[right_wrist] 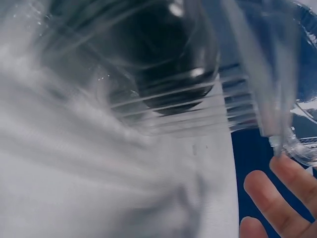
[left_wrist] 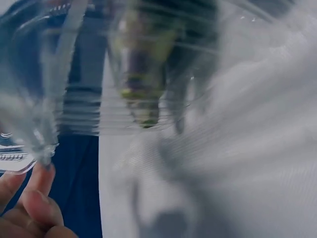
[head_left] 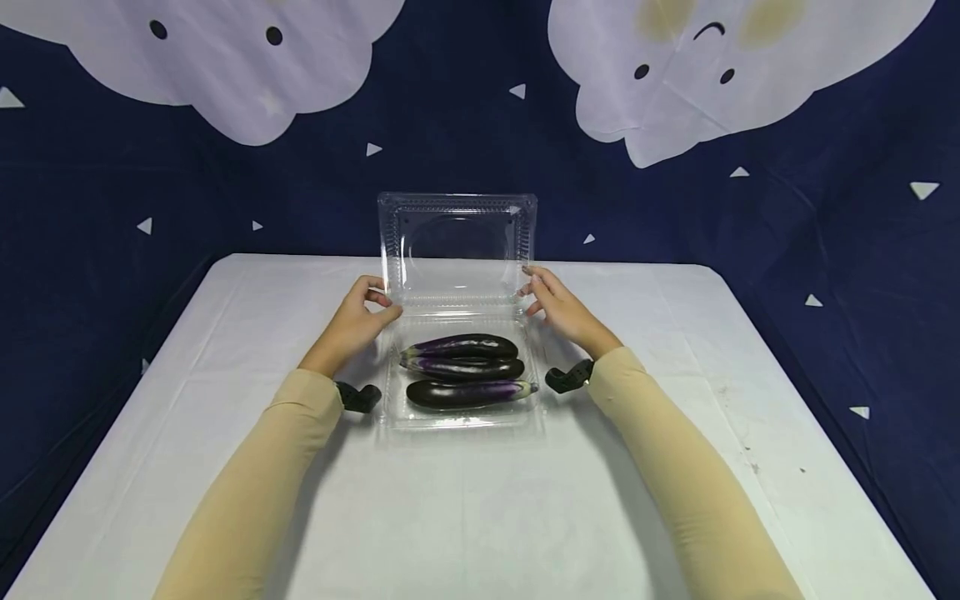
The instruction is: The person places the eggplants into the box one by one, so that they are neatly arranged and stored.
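A clear plastic clamshell box [head_left: 461,422] sits on the white table with its lid [head_left: 457,283] raised at the back. Inside its base lie three dark purple eggplants [head_left: 472,393], side by side and crosswise. My left hand [head_left: 355,321] is at the lid's left edge, low down by the hinge, with its fingertips [left_wrist: 43,173] right at the rim. On the opposite side, my right hand [head_left: 562,310] touches the lid's right edge with a fingertip [right_wrist: 285,163], its other fingers spread and fairly straight. In both wrist views the ribbed plastic partly blurs the eggplants behind it.
The white cloth-covered table [head_left: 465,517] extends around the box on all sides. Behind it hangs a dark blue curtain [head_left: 465,125] with white clouds and triangles. A black wrist device [head_left: 360,397] shows below the left hand, and another [head_left: 567,377] below the right.
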The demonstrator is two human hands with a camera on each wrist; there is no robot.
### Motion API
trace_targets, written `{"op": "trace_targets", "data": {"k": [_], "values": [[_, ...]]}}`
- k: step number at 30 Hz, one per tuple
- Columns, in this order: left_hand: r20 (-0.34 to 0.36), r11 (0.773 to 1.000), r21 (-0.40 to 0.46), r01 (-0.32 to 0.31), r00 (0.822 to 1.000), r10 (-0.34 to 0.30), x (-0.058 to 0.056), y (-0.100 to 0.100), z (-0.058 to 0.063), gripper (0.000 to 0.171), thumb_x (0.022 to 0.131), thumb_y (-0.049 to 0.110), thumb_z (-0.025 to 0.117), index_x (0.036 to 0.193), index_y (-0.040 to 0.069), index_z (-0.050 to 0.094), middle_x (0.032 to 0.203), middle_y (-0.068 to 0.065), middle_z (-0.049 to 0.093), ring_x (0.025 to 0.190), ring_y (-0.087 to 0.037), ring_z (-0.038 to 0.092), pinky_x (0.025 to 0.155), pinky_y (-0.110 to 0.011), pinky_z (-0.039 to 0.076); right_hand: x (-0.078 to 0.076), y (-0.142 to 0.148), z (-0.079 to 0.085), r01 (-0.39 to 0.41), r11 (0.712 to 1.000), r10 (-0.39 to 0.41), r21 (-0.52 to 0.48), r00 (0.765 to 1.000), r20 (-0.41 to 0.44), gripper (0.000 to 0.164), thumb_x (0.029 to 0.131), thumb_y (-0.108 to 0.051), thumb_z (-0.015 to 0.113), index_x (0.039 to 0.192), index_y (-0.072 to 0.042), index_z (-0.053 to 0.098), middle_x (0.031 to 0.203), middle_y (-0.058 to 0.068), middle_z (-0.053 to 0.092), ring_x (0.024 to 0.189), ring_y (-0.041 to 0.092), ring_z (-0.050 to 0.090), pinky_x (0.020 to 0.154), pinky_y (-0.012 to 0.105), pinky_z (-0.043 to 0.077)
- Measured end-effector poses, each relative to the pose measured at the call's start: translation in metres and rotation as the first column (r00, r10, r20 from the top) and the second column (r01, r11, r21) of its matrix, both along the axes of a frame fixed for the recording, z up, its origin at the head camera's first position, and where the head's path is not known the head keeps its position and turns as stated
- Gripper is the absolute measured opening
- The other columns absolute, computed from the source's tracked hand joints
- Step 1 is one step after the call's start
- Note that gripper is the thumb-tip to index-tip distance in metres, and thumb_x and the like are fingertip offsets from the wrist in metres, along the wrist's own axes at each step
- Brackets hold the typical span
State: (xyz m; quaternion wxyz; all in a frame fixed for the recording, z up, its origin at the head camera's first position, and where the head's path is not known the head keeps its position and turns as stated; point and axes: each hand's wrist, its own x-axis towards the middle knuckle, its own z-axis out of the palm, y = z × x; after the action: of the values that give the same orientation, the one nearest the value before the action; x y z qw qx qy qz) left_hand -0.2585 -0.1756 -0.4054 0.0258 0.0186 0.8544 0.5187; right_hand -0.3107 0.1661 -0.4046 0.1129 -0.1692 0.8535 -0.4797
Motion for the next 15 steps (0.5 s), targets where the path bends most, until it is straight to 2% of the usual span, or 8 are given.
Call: {"op": "trace_targets", "data": {"k": [3, 7, 11, 14, 15], "values": [[0.027, 1.0, 0.012, 0.02, 0.999, -0.02, 0.002, -0.002, 0.006, 0.054, 0.097, 0.032, 0.059, 0.14, 0.005, 0.04, 0.13, -0.018, 0.053, 0.1, -0.025, 0.053, 0.088, -0.036, 0.044, 0.003, 0.002, 0.005, -0.017, 1.0, 0.017, 0.014, 1.0, 0.006, 0.06, 0.108, -0.05, 0.016, 0.153, -0.014, 0.03, 0.141, 0.016, 0.052, 0.11, 0.037, 0.062, 0.091, 0.058, 0.046], [0.06, 0.998, 0.044, 0.043, 0.997, -0.045, 0.006, -0.006, 0.013, 0.057, 0.099, 0.042, 0.055, 0.141, 0.006, 0.041, 0.135, -0.02, 0.055, 0.127, -0.035, 0.049, 0.109, -0.05, 0.036, 0.004, 0.004, 0.011, -0.035, 0.999, 0.035, 0.019, 0.999, -0.009, 0.065, 0.108, -0.05, 0.011, 0.152, -0.007, 0.033, 0.143, 0.016, 0.055, 0.114, 0.036, 0.062, 0.091, 0.051, 0.046], [0.076, 0.997, 0.063, 0.053, 0.995, -0.058, 0.009, -0.008, 0.017, 0.059, 0.101, 0.052, 0.045, 0.137, 0.005, 0.042, 0.137, -0.02, 0.058, 0.137, -0.035, 0.044, 0.117, -0.055, 0.026, 0.005, 0.005, 0.015, -0.047, 0.999, 0.047, 0.015, 0.999, -0.017, 0.073, 0.106, -0.052, 0.005, 0.15, -0.002, 0.036, 0.142, 0.016, 0.056, 0.118, 0.036, 0.061, 0.091, 0.046, 0.046], [0.095, 0.992, 0.11, 0.068, 0.992, -0.079, 0.011, -0.009, 0.021, 0.069, 0.103, 0.059, 0.032, 0.137, 0.0, 0.041, 0.141, -0.022, 0.056, 0.142, -0.034, 0.039, 0.119, -0.06, 0.02, 0.008, 0.007, 0.018, -0.066, 0.998, 0.066, 0.005, 0.998, -0.01, 0.082, 0.103, -0.058, 0.0, 0.149, -0.001, 0.037, 0.145, 0.017, 0.054, 0.12, 0.037, 0.06, 0.094, 0.05, 0.046], [0.109, 0.99, 0.125, 0.072, 0.99, -0.086, 0.012, -0.009, 0.023, 0.073, 0.103, 0.062, 0.027, 0.136, -0.001, 0.041, 0.143, -0.022, 0.054, 0.135, -0.032, 0.045, 0.118, -0.06, 0.02, 0.009, 0.008, 0.019, -0.077, 0.997, 0.077, -0.001, 0.997, -0.007, 0.084, 0.102, -0.059, -0.001, 0.148, 0.0, 0.037, 0.146, 0.017, 0.053, 0.121, 0.038, 0.06, 0.096, 0.052, 0.045]]}}
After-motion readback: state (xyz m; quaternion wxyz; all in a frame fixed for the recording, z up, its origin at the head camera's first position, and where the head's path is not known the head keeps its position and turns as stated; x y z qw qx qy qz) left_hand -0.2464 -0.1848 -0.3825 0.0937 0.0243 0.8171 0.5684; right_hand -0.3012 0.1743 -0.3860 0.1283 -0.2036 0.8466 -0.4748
